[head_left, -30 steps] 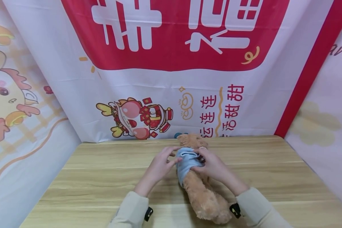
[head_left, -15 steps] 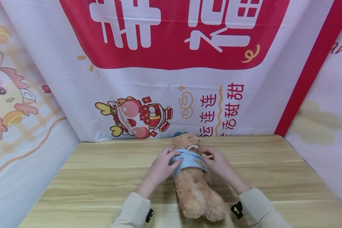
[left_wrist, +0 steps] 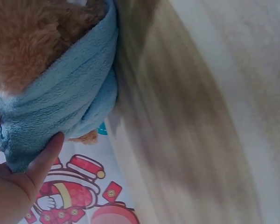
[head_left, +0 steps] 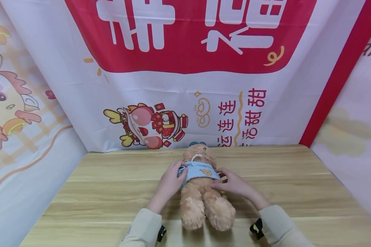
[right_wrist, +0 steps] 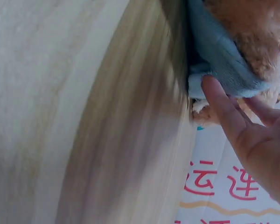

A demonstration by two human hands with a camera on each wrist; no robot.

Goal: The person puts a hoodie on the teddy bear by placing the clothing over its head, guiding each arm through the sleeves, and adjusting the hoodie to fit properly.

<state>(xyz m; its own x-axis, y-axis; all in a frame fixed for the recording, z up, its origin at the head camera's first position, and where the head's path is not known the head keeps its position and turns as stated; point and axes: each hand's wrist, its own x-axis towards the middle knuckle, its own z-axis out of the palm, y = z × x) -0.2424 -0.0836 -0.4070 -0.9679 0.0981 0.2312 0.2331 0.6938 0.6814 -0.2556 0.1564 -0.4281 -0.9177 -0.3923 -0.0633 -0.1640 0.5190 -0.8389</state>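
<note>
A light-brown plush bear [head_left: 208,202] lies on its back on the wooden table, feet toward me. Round its body is a light-blue top [head_left: 193,171] with a small bear patch; a white cord [head_left: 196,157] lies at its neck. My left hand [head_left: 170,178] is at the top's left side. In the left wrist view, thumb and fingers pinch a fold of the blue cloth [left_wrist: 51,107]. On the other side, my right hand [head_left: 234,183] rests against the bear, fingers spread. The right wrist view has its fingertips [right_wrist: 212,86] touching the top's edge, thumb apart.
The wooden table [head_left: 120,192] runs back to a white and red printed cloth [head_left: 185,61]. More printed cloth hangs at the left [head_left: 24,113] and right [head_left: 349,130]. A blue piece [head_left: 198,143] shows at the bear's head, close to the back cloth.
The bear has turned from its side onto its back, showing its front and the patch, and shifted slightly left. My left hand has moved left, and my right hand has shifted to the bear's side.
</note>
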